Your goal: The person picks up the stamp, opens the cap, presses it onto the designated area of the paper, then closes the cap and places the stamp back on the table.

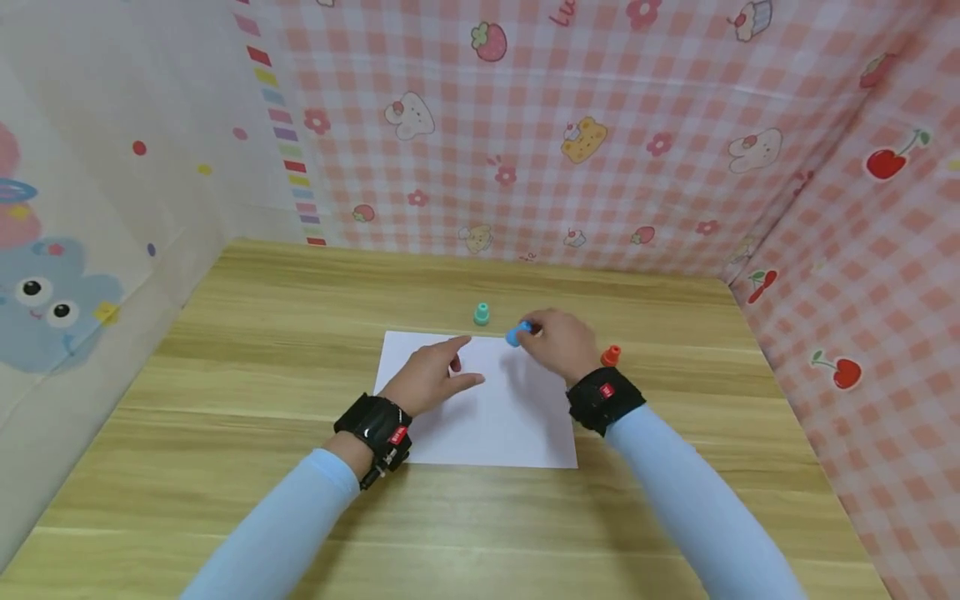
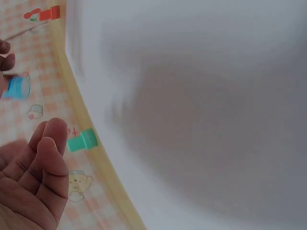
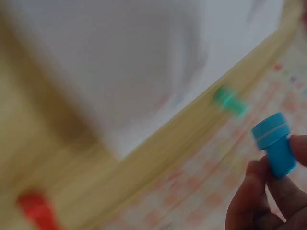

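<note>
My right hand (image 1: pixel 562 343) pinches a small blue stamp (image 3: pixel 279 158) by its narrow handle, just over the paper's far edge. In the right wrist view its wide round end, ringed by a pale seam line, tilts upward, away from the fingers. Over the left half of a white sheet of paper (image 1: pixel 495 417) hovers my left hand (image 1: pixel 426 377), holding nothing, thumb apart from the forefinger. A green stamp (image 1: pixel 482 314) of the same shape stands behind the sheet. Beside my right wrist is a red stamp (image 1: pixel 611 356), right of the paper.
The sheet lies on a wood-grain table (image 1: pixel 247 333). A pink checked cloth (image 1: pixel 480 167) with printed figures hangs behind and along the right side. On the left hangs a pale cloth (image 1: pixel 180 75) with coloured dots. Both forearms reach in from the near edge.
</note>
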A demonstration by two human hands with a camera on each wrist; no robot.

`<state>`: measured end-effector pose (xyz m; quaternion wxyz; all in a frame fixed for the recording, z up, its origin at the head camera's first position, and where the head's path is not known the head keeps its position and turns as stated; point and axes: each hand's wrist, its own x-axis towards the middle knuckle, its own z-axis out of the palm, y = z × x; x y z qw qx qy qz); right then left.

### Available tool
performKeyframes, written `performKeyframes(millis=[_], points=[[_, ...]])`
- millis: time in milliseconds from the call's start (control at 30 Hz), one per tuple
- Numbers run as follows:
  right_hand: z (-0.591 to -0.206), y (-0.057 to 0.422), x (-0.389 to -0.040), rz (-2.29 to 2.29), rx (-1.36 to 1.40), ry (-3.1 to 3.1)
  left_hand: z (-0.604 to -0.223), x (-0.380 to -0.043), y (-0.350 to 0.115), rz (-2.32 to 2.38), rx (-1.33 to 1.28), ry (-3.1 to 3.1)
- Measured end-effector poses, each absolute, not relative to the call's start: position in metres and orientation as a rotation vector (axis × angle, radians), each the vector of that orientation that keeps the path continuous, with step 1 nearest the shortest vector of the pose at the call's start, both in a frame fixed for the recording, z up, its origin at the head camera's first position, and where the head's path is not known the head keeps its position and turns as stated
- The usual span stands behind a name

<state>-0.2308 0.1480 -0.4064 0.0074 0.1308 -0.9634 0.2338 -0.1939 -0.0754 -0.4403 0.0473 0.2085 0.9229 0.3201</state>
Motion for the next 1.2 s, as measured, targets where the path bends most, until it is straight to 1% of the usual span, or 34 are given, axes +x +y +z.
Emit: performKeyframes(millis=[100, 200, 367, 667, 967, 1200], points=[[-0.408, 0.178, -0.246, 0.457, 0.280, -2.983, -0.441, -0.191, -0.081, 0.861, 0.637, 2.838], [-0.413, 0.202, -0.256, 0.299, 0.186, -2.992, -0.442, -0.190, -0.087, 0.775, 0.669, 2.857], [-0.426, 0.218, -0.261, 0.197, 0.176, -2.986, -0.443, -0.189, -0.093, 0.715, 0.696, 2.875], [-0.441, 0.218, -0.264, 0.109, 0.155, -3.042, -0.442, -0.191, -0.096, 0.699, 0.693, 2.894], [-0.435, 0.212, -0.261, 0.113, 0.126, -3.060, -0.441, -0.191, -0.097, 0.697, 0.690, 2.894], [-0.429, 0.187, -0.266, 0.200, 0.199, -3.011, -0.440, -0.190, -0.096, 0.693, 0.644, 2.880]])
